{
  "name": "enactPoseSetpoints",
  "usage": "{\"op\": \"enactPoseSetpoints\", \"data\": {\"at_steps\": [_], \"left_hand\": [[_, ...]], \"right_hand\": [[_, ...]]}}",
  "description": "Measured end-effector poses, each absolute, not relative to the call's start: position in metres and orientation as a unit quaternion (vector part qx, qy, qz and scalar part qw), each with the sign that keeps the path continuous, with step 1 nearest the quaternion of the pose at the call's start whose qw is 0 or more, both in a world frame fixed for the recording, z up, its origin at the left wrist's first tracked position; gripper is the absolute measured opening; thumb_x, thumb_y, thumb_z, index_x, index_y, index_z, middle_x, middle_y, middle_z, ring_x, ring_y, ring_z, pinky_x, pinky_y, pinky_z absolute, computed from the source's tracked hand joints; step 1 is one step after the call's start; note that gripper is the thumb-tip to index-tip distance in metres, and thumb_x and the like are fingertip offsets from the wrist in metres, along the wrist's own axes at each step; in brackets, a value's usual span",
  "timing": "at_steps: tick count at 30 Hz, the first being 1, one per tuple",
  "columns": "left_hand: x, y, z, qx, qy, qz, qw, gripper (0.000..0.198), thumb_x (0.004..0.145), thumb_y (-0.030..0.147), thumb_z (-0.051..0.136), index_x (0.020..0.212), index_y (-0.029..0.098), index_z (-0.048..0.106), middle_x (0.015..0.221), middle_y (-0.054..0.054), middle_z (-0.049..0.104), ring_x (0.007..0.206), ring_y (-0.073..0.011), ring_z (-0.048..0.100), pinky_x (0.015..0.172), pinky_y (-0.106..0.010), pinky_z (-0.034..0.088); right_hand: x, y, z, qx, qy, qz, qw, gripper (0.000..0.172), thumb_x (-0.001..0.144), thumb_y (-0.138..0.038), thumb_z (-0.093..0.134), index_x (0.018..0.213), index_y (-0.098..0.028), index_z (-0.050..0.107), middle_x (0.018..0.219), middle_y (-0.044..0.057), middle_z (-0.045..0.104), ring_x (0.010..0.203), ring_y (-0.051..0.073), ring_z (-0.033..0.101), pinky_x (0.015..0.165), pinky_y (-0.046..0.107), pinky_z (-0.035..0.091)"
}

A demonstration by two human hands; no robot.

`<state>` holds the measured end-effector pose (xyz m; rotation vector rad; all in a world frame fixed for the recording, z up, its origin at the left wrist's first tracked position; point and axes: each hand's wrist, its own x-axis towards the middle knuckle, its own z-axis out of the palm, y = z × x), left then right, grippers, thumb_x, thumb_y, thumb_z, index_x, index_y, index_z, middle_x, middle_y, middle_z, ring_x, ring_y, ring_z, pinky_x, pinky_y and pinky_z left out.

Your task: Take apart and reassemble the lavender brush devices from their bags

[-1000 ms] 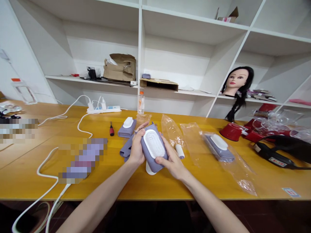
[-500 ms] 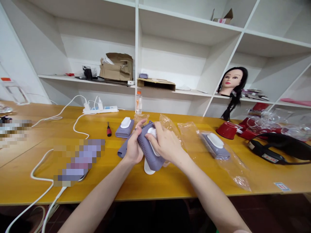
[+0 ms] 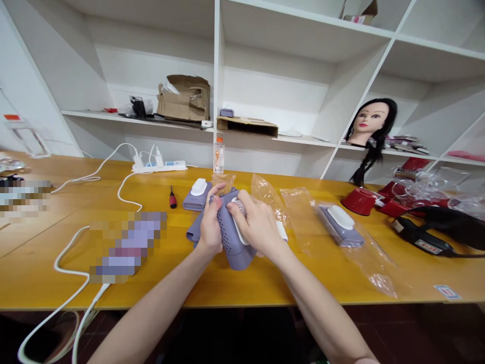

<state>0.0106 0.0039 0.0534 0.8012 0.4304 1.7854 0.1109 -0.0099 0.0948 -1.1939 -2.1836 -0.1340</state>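
Note:
My left hand (image 3: 211,225) is closed around the left side of a purple plastic case (image 3: 238,259) with rows of small holes, tilted over the middle of the table. On its upper face is a white ribbed part (image 3: 238,206), which the closed fingers of my right hand (image 3: 258,222) press and partly cover. Beneath my left hand lies another purple piece (image 3: 193,230), mostly hidden. A white piece (image 3: 282,231) shows just beyond my right hand. Behind my left hand rests a purple case with a white oval top (image 3: 197,194).
A red-handled screwdriver (image 3: 173,198) and a pixelated, cabled device (image 3: 131,245) are on the left. To the right are a bagged purple case (image 3: 341,230), a black visor-like item (image 3: 420,236) and red parts (image 3: 359,201). A power strip (image 3: 162,167) and bottle (image 3: 219,156) stand near the shelves.
Both hands still hold the purple case, shifted slightly. The white rounded piece below it is out of sight, and a white piece now shows beside my right hand. The camera view has shifted slightly.

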Motion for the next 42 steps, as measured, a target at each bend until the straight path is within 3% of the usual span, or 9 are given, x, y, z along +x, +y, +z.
{"op": "enactPoseSetpoints", "data": {"at_steps": [11,15,17,20,22,28,32,38,42], "left_hand": [[0.010,0.012,0.047,0.289,0.256,0.722,0.574,0.029,0.074,0.042,0.058,0.094,0.022,0.054,0.069,0.002,0.059,0.064,-0.0139,0.059,0.065,-0.025,0.047],[0.011,0.021,0.048,0.323,0.215,0.727,0.566,0.030,0.076,0.042,0.056,0.097,0.021,0.053,0.077,0.000,0.062,0.069,-0.0140,0.060,0.068,-0.026,0.047],[0.010,0.027,0.051,0.342,0.175,0.768,0.513,0.031,0.077,0.042,0.056,0.100,0.022,0.054,0.083,-0.001,0.062,0.073,-0.0140,0.060,0.071,-0.026,0.047],[0.008,0.031,0.057,0.347,0.120,0.831,0.418,0.035,0.080,0.046,0.051,0.109,0.026,0.053,0.093,-0.002,0.062,0.080,-0.0148,0.061,0.076,-0.028,0.047],[0.007,0.027,0.058,0.366,0.095,0.842,0.384,0.040,0.080,0.048,0.052,0.115,0.029,0.050,0.100,-0.003,0.061,0.088,-0.0167,0.061,0.081,-0.031,0.046],[0.015,-0.001,0.051,0.517,0.068,0.758,0.391,0.083,0.063,0.061,0.063,0.135,0.034,0.032,0.136,-0.007,0.040,0.127,-0.0305,0.038,0.101,-0.042,0.035],[0.024,-0.012,0.050,0.608,0.064,0.711,0.348,0.093,0.061,0.066,0.062,0.139,0.035,0.021,0.144,-0.006,0.027,0.134,-0.0327,0.023,0.107,-0.046,0.025],[0.023,-0.016,0.057,0.586,0.086,0.719,0.364,0.086,0.062,0.067,0.059,0.134,0.032,0.029,0.132,-0.008,0.038,0.126,-0.0305,0.035,0.101,-0.044,0.034],[0.013,-0.010,0.064,0.544,0.202,0.697,0.422,0.046,0.072,0.035,0.061,0.115,0.023,0.049,0.114,-0.007,0.053,0.108,-0.0233,0.050,0.091,-0.035,0.041]], "right_hand": [[0.111,-0.005,0.079,-0.481,-0.813,-0.006,0.329,0.025,0.092,-0.040,0.033,0.089,-0.022,0.050,0.080,0.003,0.064,0.073,0.019,0.060,0.060,0.026,0.034],[0.117,-0.001,0.076,-0.474,-0.798,0.036,0.371,0.028,0.090,-0.042,0.037,0.104,-0.023,0.053,0.094,0.006,0.064,0.086,0.022,0.060,0.071,0.031,0.041],[0.122,0.000,0.073,-0.469,-0.784,0.059,0.403,0.048,0.082,-0.049,0.050,0.124,-0.026,0.044,0.113,0.009,0.057,0.102,0.027,0.055,0.082,0.039,0.042],[0.129,0.004,0.066,-0.455,-0.784,0.142,0.399,0.110,0.054,-0.053,0.075,0.143,-0.029,0.015,0.137,0.014,0.037,0.122,0.035,0.039,0.093,0.050,0.037],[0.134,0.009,0.059,-0.429,-0.787,0.230,0.378,0.127,0.046,-0.044,0.081,0.144,-0.028,0.003,0.142,0.015,0.031,0.125,0.035,0.037,0.095,0.050,0.037],[0.159,0.032,0.049,-0.327,-0.742,0.402,0.424,0.116,0.049,-0.021,0.081,0.143,-0.030,0.012,0.142,0.010,0.033,0.120,0.026,0.045,0.098,0.041,0.039],[0.176,0.041,0.050,-0.263,-0.721,0.486,0.418,0.117,0.046,-0.013,0.080,0.142,-0.030,0.014,0.135,0.008,0.043,0.112,0.024,0.052,0.090,0.037,0.045],[0.186,0.043,0.050,-0.265,-0.745,0.468,0.395,0.113,0.048,-0.015,0.080,0.141,-0.031,0.018,0.136,0.009,0.040,0.113,0.024,0.051,0.092,0.037,0.045],[0.193,0.045,0.053,-0.300,-0.763,0.421,0.389,0.112,0.051,-0.014,0.078,0.142,-0.029,0.013,0.142,0.011,0.033,0.119,0.025,0.047,0.100,0.040,0.038]]}}
